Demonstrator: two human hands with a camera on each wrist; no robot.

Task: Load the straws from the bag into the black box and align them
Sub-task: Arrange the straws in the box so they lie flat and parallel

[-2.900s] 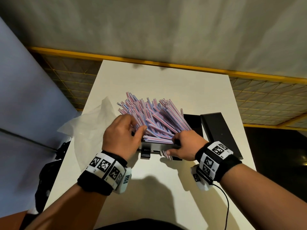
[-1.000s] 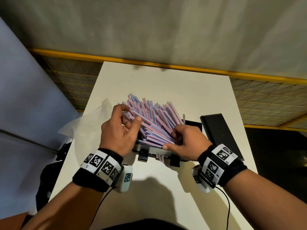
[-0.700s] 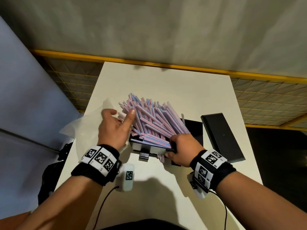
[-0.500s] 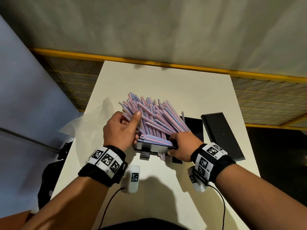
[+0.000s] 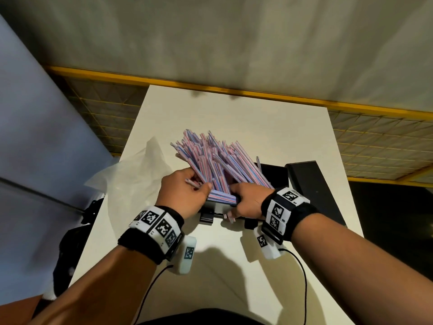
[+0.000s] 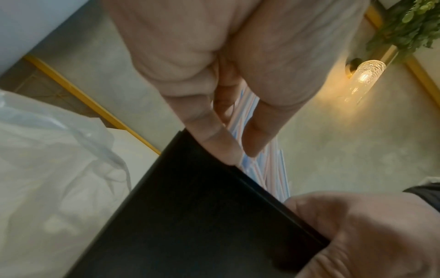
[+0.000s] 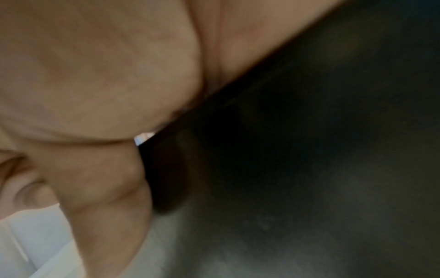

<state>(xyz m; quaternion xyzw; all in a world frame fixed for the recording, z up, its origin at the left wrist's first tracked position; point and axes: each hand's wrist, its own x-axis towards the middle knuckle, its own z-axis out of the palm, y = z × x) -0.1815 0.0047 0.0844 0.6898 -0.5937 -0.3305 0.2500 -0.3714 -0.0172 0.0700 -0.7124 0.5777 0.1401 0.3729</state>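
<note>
Many straws [image 5: 218, 165] are fanned out of the black box [image 5: 273, 171], frame centre | left hand [image 5: 185, 195] is curled, pinching a few straws | right hand [image 5: 248, 200] is curled over the box's near edge and straw ends | judged light, slippery, crushable; best gathered mid-bundle | bag [image 5: 131, 174] lies centre-left on table [image 5: 234, 266]

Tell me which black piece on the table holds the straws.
The black box under both hands, with the straws fanning out of it. The other black piece, flat to its right, carries nothing.
</note>
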